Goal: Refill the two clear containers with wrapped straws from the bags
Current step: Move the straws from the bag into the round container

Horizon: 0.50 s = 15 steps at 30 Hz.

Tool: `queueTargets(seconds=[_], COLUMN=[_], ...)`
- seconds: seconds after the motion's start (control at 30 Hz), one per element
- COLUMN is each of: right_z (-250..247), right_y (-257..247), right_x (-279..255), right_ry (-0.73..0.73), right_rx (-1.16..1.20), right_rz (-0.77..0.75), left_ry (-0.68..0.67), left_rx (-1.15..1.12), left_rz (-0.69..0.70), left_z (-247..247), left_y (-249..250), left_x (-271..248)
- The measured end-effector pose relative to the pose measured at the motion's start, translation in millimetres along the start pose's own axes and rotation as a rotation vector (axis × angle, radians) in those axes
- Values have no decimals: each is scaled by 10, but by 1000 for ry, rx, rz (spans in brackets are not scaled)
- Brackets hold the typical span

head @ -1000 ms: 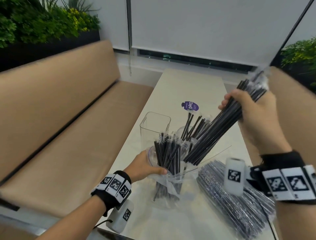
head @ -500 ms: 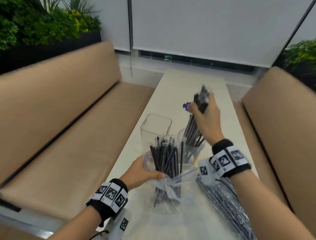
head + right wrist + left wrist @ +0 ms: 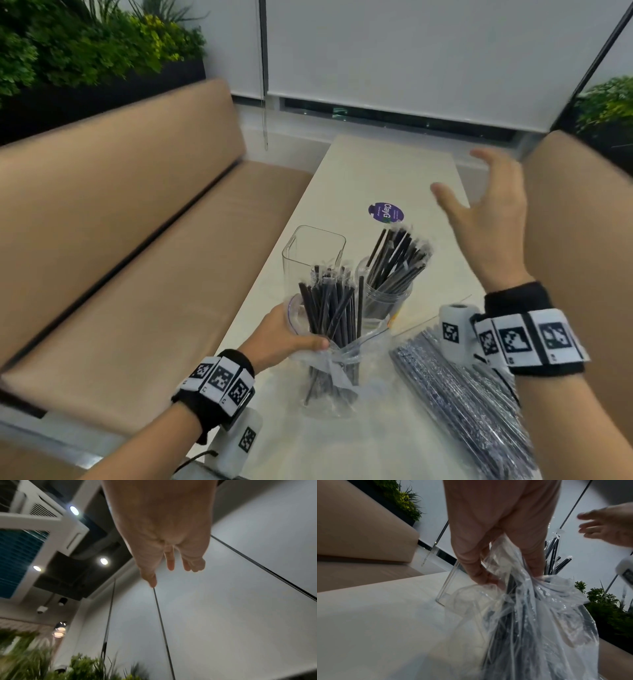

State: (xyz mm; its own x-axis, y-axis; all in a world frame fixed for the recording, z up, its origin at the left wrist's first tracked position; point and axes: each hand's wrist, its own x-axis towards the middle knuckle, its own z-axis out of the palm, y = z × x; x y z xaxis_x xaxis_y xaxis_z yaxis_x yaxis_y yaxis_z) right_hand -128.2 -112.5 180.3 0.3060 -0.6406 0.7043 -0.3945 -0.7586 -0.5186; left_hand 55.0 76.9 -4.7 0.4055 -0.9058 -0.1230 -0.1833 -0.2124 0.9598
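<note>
Left hand point(image 3: 287, 337) grips the crinkled clear plastic bag point(image 3: 337, 368) of black wrapped straws point(image 3: 330, 306) upright on the pale table point(image 3: 363, 171), right hand point(image 3: 486, 219) spread empty above; loosened, it could topple (bundle top-heavy) beside the round clear container point(image 3: 388, 301).
</note>
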Motion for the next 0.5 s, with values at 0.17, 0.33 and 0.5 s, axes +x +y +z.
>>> queueTargets(seconds=[0.17,0.33,0.5], right_z=[-133,427,631], right_y=[-336,-319,-194], right_x=[-408,-1318,-1485], right_ry=[-23,-606,-503], right_rx=[477,445,582], right_rz=[129,457,476], left_ry=[29,-28,19], left_rx=[-7,-59,-61], left_rz=[29,109,109], left_z=[22,133,187], left_y=[107,291,171], left_x=[-13,-98,-116])
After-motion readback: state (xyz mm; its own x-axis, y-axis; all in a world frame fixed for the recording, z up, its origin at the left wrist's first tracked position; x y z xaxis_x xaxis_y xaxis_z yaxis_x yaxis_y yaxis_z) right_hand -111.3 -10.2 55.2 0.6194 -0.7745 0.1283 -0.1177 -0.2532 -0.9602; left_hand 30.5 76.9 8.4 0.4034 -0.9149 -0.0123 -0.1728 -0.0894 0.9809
